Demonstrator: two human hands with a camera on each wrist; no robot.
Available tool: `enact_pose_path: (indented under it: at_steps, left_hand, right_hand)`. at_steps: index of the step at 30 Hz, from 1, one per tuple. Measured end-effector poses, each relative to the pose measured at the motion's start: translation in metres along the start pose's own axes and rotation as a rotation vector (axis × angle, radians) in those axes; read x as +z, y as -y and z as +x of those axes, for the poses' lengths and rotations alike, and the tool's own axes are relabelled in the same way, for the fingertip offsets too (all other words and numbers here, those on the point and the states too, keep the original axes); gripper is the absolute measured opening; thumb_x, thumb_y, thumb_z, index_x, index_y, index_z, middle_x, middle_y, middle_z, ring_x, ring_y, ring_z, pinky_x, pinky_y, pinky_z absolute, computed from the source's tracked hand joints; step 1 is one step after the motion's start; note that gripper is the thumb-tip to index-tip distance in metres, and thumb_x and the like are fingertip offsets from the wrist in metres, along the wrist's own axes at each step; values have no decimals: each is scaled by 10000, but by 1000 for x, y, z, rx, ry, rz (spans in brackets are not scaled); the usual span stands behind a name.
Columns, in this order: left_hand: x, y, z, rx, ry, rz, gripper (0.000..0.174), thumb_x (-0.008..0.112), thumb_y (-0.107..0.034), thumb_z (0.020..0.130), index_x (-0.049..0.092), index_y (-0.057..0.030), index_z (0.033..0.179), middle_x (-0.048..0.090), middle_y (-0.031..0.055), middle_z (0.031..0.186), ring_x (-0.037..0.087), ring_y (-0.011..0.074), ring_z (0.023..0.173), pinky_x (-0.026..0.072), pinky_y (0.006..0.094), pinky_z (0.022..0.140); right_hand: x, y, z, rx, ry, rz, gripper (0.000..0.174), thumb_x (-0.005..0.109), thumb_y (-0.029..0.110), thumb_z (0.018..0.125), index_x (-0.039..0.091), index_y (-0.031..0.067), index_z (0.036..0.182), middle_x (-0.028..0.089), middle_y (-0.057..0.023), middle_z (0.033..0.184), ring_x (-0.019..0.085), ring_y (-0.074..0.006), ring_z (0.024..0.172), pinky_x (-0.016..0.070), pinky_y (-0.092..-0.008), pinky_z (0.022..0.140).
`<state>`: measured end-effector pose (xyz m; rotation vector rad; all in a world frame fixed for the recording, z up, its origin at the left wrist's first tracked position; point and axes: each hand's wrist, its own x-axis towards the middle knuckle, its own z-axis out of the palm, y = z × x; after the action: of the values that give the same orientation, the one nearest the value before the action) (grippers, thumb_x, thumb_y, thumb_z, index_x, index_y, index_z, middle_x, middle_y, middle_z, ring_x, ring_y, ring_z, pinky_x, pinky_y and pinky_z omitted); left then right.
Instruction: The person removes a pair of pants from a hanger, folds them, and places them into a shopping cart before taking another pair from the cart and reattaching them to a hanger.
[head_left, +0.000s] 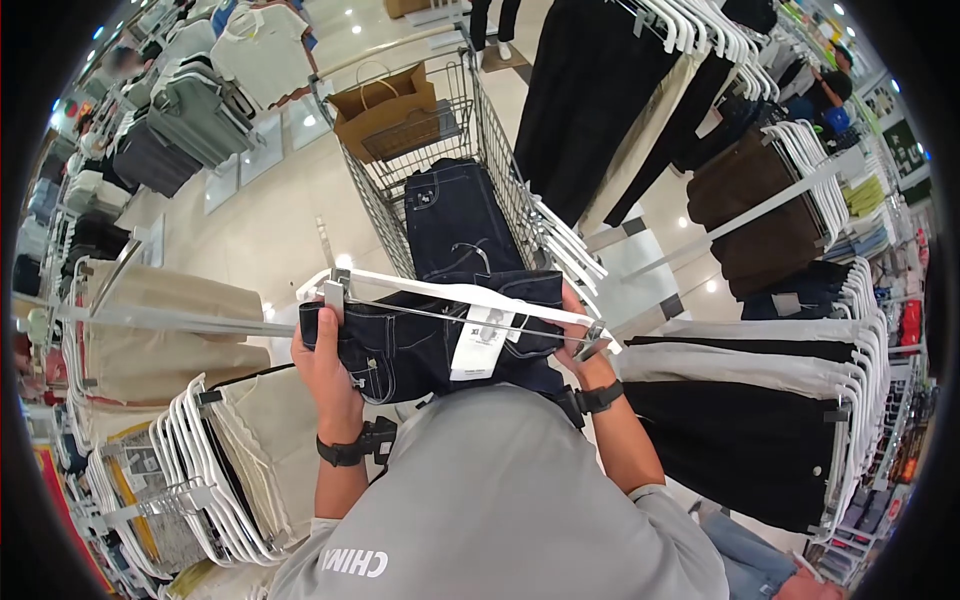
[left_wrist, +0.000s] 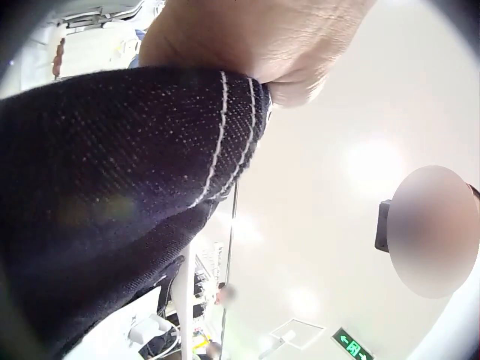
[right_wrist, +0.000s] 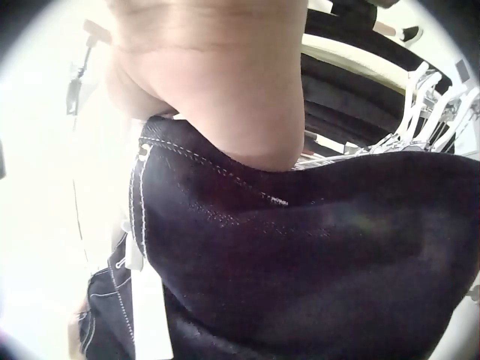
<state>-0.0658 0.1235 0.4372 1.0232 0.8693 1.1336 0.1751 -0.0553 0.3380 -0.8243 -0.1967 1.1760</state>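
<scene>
Dark denim trousers (head_left: 405, 345) with pale stitching and a white tag (head_left: 482, 342) are held up in front of the body, along a white hanger (head_left: 440, 290) with metal clips. My left hand (head_left: 330, 375) grips the waistband and the hanger's clip end, thumb on top. At the other end, my right hand (head_left: 585, 350) holds the waistband beside the second clip, its fingers partly hidden. In the left wrist view the denim (left_wrist: 112, 165) lies against the left hand (left_wrist: 247, 45); in the right wrist view the right hand (right_wrist: 217, 82) is pressed against the denim (right_wrist: 300, 255).
Ahead stands a metal cart (head_left: 490, 130) with a brown paper bag (head_left: 385, 110) and more dark denim (head_left: 450, 210) in it. Racks of hanging clothes flank both sides, with black trousers (head_left: 740, 440) at right and beige garments (head_left: 170, 310) at left. A person's legs show beyond the cart.
</scene>
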Motion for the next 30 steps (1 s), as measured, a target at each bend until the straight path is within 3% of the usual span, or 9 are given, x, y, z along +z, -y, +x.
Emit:
enact_pose_path:
  at_steps: [2, 3, 4, 7, 10, 15, 24, 27, 30]
  left_hand:
    - [4, 1, 1, -48, 5, -2, 153, 609, -190, 945, 608, -43, 904, 577, -30, 814, 520, 47, 731, 420, 198, 663]
    - [6, 2, 1, -49, 7, -4, 153, 609, -190, 945, 608, -43, 904, 577, -30, 814, 520, 47, 731, 420, 198, 663]
    - [8, 4, 1, -74, -18, -11, 153, 612, -193, 943, 606, -48, 893, 571, -35, 802, 515, 44, 716, 421, 196, 649]
    - [7, 10, 2, -117, -41, -34, 150, 613, -192, 942, 602, -55, 881, 561, -39, 791, 509, 41, 702, 422, 195, 633]
    - [3, 13, 2, -141, -60, -42, 142, 609, -185, 942, 601, -57, 881, 558, -38, 798, 507, 41, 703, 422, 195, 631]
    - [-15, 19, 8, -176, -87, -27, 138, 602, -185, 942, 604, -58, 888, 559, -36, 815, 509, 44, 703, 424, 198, 631]
    - [-33, 29, 18, -328, -36, -104, 149, 586, -190, 948, 614, -47, 920, 591, -20, 843, 529, 51, 761, 418, 197, 689]
    - [-35, 39, 22, -242, -34, 26, 161, 578, -187, 951, 614, -31, 936, 608, -11, 861, 539, 61, 777, 421, 201, 720]
    - [-31, 50, 24, 251, -93, 658, 252, 665, -236, 895, 626, -65, 1077, 619, 27, 999, 533, 129, 896, 418, 266, 799]
  right_hand:
    - [0, -10, -8, -120, -83, -71, 619, 634, -12, 806, 427, 60, 1384, 598, -71, 1197, 603, -184, 1069, 482, -305, 950]
    - [9, -8, -18, -157, -230, -253, 495, 665, 55, 829, 515, 35, 1301, 629, -68, 1133, 611, -168, 994, 474, -293, 920]
    - [13, -8, -19, -158, -232, -255, 495, 665, 55, 829, 515, 35, 1301, 629, -68, 1133, 611, -168, 994, 474, -293, 920]
    - [8, -14, -16, -179, -320, -685, 287, 715, 183, 847, 630, 14, 1063, 657, -42, 946, 563, -120, 879, 458, -271, 822]
    - [15, -14, -12, -236, -239, -700, 278, 726, 225, 844, 628, 20, 1004, 643, -29, 931, 556, -114, 858, 455, -265, 791]
    - [24, -16, -1, -266, -295, -578, 291, 708, 310, 865, 610, 37, 841, 565, 29, 741, 462, -74, 701, 401, -252, 635]
    - [78, 23, -9, -335, -172, -876, 230, 677, 231, 896, 640, 5, 922, 594, 16, 754, 491, -67, 706, 409, -225, 643]
    - [84, 26, -10, -350, -174, -843, 229, 677, 229, 896, 646, 4, 930, 617, 8, 779, 503, -67, 721, 412, -222, 653]
    - [79, 30, -12, -362, -182, -840, 250, 683, 239, 889, 648, 6, 973, 641, 0, 811, 524, -68, 744, 434, -226, 684]
